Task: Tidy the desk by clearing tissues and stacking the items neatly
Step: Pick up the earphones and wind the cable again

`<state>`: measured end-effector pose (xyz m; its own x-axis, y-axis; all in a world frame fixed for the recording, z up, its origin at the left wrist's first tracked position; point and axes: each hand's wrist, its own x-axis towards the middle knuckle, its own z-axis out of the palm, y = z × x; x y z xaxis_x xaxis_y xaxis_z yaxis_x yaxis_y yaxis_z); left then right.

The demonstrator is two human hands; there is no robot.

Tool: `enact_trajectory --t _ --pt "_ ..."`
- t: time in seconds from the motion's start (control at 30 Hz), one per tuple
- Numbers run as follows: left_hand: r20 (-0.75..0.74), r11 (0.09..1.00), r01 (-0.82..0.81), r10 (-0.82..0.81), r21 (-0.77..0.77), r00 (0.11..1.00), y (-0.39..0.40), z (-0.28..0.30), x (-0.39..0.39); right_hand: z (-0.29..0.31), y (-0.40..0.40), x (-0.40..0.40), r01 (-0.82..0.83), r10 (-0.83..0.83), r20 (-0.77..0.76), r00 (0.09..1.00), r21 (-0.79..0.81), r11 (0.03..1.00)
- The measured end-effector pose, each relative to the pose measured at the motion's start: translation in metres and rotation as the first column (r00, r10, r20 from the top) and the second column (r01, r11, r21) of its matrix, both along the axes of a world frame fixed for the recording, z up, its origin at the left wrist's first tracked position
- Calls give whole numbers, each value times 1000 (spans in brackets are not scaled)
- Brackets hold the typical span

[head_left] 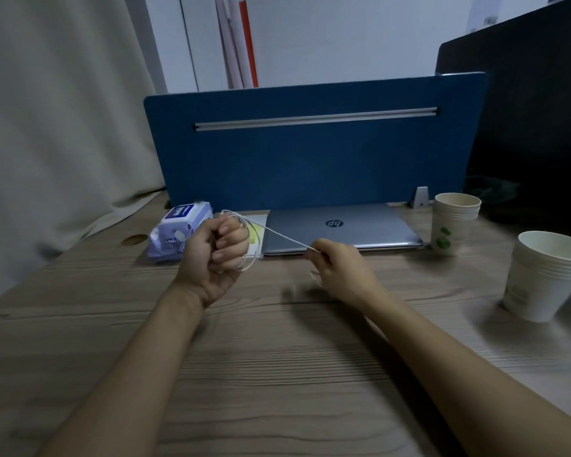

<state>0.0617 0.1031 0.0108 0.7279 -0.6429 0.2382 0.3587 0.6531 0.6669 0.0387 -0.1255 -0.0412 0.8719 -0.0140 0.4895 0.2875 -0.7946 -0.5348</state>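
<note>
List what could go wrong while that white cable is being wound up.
1. The loops around the left hand look loose; they may slip off the fist and unravel.
2. The right hand pinches the thin white cable taut; a hard pull might strain it.
3. The cable's blurred free end could whip against the laptop.

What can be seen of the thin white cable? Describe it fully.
The white cable is thin, smooth and flexible, like plastic-coated wire. Several loops of it are wound around the closed left hand, held above the wooden desk. From those loops one taut strand runs to the right hand, which pinches it between the fingertips. Its ends and any plug are hidden. It passes in front of the closed laptop without visibly touching it.
</note>
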Motion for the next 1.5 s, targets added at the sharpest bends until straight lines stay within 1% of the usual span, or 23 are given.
enact_trajectory --t 0.03,0.07,0.13,0.17,0.2,0.27,0.3,0.37,0.5,0.63,0.73,0.8,0.87,0.97,1.03,1.13,1.17,1.23,1.3,1.33,1.4,1.43,1.5 --pt "-27 998 5 -7 -57 1000 2 0 1 0 -2 1 -19 21 -47 999 31 999" --pt "-55 992 20 -27 -125 998 4 0 2 -1 -4 1 -34 37 -97 995 26 999" --pt "-101 971 6 -31 -241 994 8 1 3 -3 -5 1 -84 74 -193 978 -41 996" --pt "-128 961 -39 4 -275 992 8 1 3 -4 -4 0 -117 99 -220 970 -73 990" --pt "-167 951 -103 56 -291 984 8 2 4 -4 -2 -2 -155 129 -230 965 -96 983" --pt "-237 916 -280 216 -286 947 5 2 5 -1 3 -5 -232 195 -216 957 -161 959" --pt "-246 887 -367 304 -279 920 4 2 7 2 7 -7 -270 229 -209 951 -200 942" --pt "-219 836 -488 443 -249 870 3 0 10 6 15 -13 -343 289 -237 928 -232 910" --pt "-75 764 -641 636 -74 768 7 -5 19 12 30 -26 -449 374 -304 876 -231 863" --pt "79 693 -717 712 84 698 3 -15 23 18 41 -34 -488 419 -283 863 -249 837" --pt "152 666 -737 721 113 676 -1 -21 27 21 44 -39 -532 447 -327 833 -246 810" --pt "257 616 -776 734 138 629 -2 -25 30 21 43 -40 -554 465 -327 823 -278 785" --pt "418 547 -817 708 185 569 -3 -31 33 23 43 -41 -560 487 -283 826 -316 766" --pt "623 458 -833 564 310 542 -7 -41 35 28 44 -43 -544 522 -157 838 -292 787" --pt "719 416 -815 406 404 564 -7 -47 32 31 44 -44 -499 514 -1 858 -236 834" --pt "741 414 -738 193 533 643 -8 -55 22 35 39 -42 -383 382 247 890 -49 923" --pt "731 429 -703 131 567 669 -10 -57 19 35 37 -40 -344 320 295 900 32 939" --pt "711 452 -645 33 617 703 -15 -55 16 37 31 -37 -302 222 339 914 205 931" --pt "685 460 -609 2 646 728 -20 -48 14 38 26 -32 -292 162 336 928 383 876" --pt "662 488 -582 10 651 749 -21 -44 13 39 24 -30 -293 149 317 937 476 830" --pt "572 595 -475 31 648 820 -23 -36 6 40 18 -26 -294 147 275 950 632 717" --pt "512 649 -404 26 645 859 -23 -32 3 40 16 -25 -289 150 256 955 684 670" --pt "395 725 -251 -32 642 918 -23 -26 -2 39 12 -22 -271 150 228 962 739 617"
